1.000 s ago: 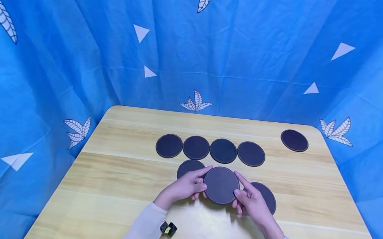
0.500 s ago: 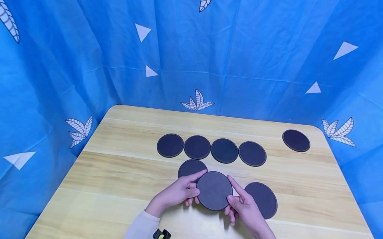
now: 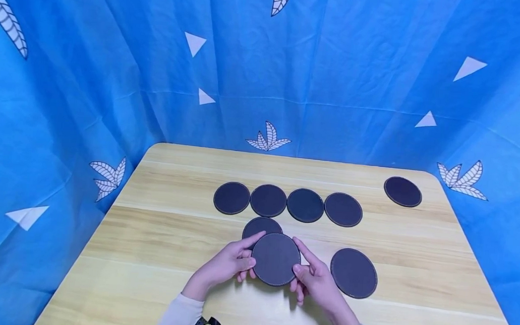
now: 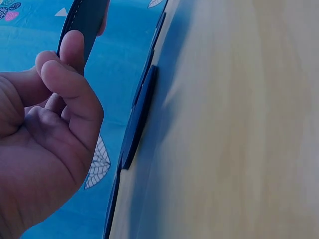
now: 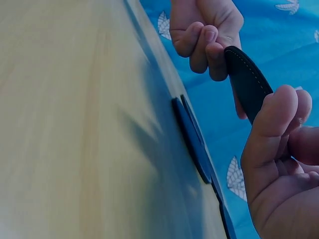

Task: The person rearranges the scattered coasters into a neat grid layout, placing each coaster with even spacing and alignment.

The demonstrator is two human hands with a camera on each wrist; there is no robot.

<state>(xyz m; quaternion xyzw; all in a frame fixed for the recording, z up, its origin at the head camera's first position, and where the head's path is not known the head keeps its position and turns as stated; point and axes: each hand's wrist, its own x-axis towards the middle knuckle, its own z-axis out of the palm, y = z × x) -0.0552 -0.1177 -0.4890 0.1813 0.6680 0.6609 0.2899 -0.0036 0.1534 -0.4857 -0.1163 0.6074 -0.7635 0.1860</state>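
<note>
Left hand (image 3: 226, 265), right hand (image 3: 319, 283): pinching disc (image 3: 276, 259) by opposite edges | gap above tabletop (image 3: 147, 260)

Blue cloth (image 3: 360, 64) (printed with leaves (image 3: 268, 139) and triangles (image 3: 195, 43)) backs a wood-grain table (image 3: 147, 245).

Free lane left on table (image 3: 139, 244); held disc (image 3: 276, 259) blocks near middle (flat disc row (image 3: 280, 202) beyond)

Bright head view (wrist views dimmer).
</note>
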